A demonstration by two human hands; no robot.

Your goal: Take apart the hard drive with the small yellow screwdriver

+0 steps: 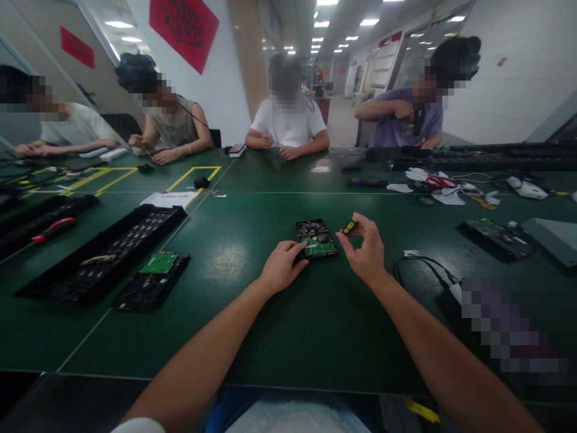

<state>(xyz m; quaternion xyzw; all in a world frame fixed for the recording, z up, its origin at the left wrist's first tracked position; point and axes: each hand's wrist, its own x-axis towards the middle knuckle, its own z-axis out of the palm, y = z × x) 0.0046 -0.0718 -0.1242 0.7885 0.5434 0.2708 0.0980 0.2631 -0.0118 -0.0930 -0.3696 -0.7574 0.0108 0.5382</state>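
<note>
A hard drive (315, 236) with a green circuit board lies on the green table in front of me. My left hand (283, 264) grips its near left edge, thumb at the side and fingers over the board. Just right of the drive, my right hand (366, 248) is raised and pinches a short black-and-yellow screwdriver (349, 225) between thumb and fingers. The screwdriver is tilted and apart from the drive; its tip is too small to make out.
To the left are another hard drive (155, 279), a long black tray (108, 255) and red-handled pliers (54, 230). Cables (424, 261) and a drive-like unit (496, 237) lie right. A long-handled tool (366, 182) lies beyond my hands. Several people sit across the table.
</note>
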